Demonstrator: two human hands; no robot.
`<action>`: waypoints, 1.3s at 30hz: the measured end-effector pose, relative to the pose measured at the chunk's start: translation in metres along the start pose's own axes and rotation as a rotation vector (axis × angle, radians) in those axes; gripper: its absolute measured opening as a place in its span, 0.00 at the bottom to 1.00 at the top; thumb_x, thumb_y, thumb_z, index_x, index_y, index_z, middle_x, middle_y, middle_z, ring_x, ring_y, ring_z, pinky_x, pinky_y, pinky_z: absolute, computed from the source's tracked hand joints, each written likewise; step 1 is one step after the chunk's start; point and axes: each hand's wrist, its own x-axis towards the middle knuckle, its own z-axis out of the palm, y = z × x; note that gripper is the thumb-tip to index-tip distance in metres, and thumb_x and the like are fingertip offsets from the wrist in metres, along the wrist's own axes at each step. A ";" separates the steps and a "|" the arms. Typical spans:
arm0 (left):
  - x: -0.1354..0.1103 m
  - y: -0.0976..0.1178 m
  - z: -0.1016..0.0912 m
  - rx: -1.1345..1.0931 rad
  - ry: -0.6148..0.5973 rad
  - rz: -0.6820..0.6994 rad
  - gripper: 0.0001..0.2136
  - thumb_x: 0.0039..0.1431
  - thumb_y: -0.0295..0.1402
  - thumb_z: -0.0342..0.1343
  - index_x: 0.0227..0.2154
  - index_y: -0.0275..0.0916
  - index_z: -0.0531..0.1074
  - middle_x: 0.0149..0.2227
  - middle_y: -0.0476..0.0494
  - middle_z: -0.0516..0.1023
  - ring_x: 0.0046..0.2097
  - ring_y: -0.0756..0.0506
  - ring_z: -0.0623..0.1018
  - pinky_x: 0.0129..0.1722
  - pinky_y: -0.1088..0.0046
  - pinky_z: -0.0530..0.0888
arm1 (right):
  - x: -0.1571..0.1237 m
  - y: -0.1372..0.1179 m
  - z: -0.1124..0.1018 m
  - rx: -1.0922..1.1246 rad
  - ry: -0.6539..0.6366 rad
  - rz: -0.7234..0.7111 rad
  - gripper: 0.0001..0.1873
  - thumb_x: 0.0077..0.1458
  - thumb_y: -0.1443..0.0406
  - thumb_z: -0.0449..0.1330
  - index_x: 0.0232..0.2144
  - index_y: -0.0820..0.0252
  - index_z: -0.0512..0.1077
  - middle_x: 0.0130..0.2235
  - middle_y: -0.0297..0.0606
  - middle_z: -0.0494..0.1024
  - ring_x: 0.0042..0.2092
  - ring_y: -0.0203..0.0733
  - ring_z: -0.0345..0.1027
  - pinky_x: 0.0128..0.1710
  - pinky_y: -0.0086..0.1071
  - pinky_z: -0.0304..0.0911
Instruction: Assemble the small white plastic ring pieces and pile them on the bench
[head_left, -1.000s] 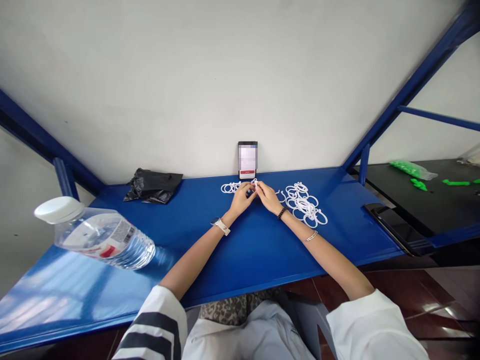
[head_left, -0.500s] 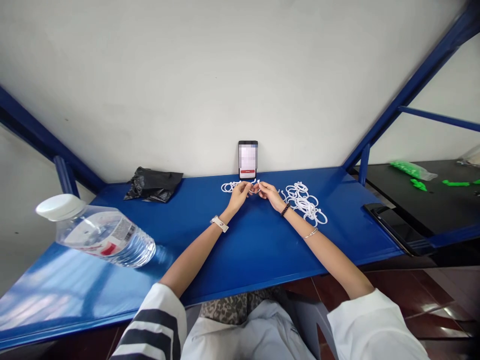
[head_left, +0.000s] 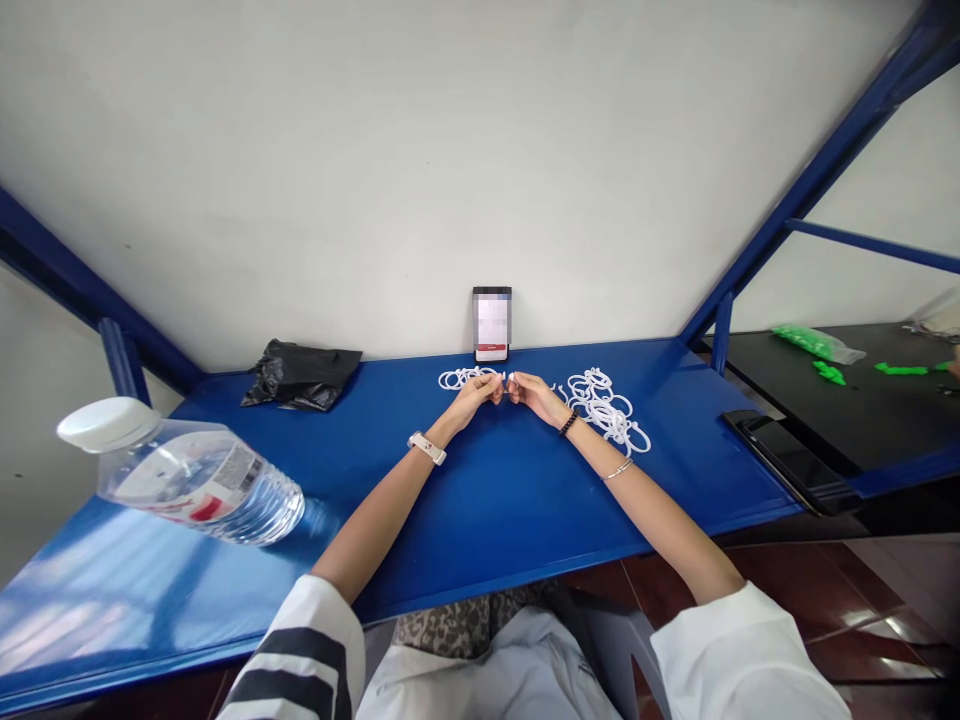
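One white ring (head_left: 512, 377), mostly hidden by fingers, is in the grip itself, pinched at the fingertips by both the left hand (head_left: 475, 394) and the right hand (head_left: 534, 395). Several loose rings (head_left: 453, 380) lie just beside the left fingers, and a larger pile of rings (head_left: 601, 408) spreads beyond the right wrist. Behind the grip, a phone (head_left: 492, 325) stands on the blue table (head_left: 495, 500).

no text can be read — the bottle label (head_left: 214, 482) is too blurred, the phone screen (head_left: 492, 320) pixelated.
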 end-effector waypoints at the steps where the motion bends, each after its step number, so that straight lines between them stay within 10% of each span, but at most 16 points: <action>1: 0.000 0.000 -0.001 0.000 -0.016 0.004 0.23 0.54 0.54 0.55 0.21 0.37 0.66 0.23 0.49 0.66 0.26 0.51 0.67 0.31 0.70 0.68 | 0.000 0.000 -0.001 0.011 -0.013 0.003 0.19 0.52 0.49 0.61 0.24 0.59 0.70 0.25 0.32 0.65 0.28 0.35 0.58 0.32 0.31 0.58; 10: -0.005 0.003 -0.007 0.079 -0.232 -0.035 0.23 0.57 0.51 0.55 0.17 0.36 0.69 0.20 0.47 0.68 0.26 0.49 0.68 0.37 0.67 0.68 | -0.004 -0.004 -0.006 0.002 -0.188 0.009 0.18 0.47 0.52 0.68 0.23 0.60 0.71 0.24 0.29 0.65 0.28 0.33 0.57 0.33 0.30 0.56; 26: 0.001 -0.004 0.005 -0.165 0.051 -0.117 0.25 0.54 0.56 0.55 0.21 0.35 0.68 0.21 0.48 0.69 0.26 0.51 0.69 0.31 0.73 0.66 | -0.002 -0.003 0.010 -0.004 0.040 0.004 0.24 0.53 0.46 0.60 0.20 0.60 0.69 0.23 0.30 0.65 0.25 0.33 0.56 0.29 0.30 0.54; 39: -0.004 0.000 -0.001 -0.074 -0.085 -0.047 0.20 0.51 0.48 0.62 0.20 0.34 0.70 0.24 0.47 0.70 0.27 0.52 0.67 0.30 0.73 0.63 | -0.003 -0.001 -0.003 0.024 -0.136 0.019 0.21 0.47 0.50 0.67 0.20 0.61 0.70 0.24 0.32 0.68 0.27 0.33 0.57 0.31 0.31 0.55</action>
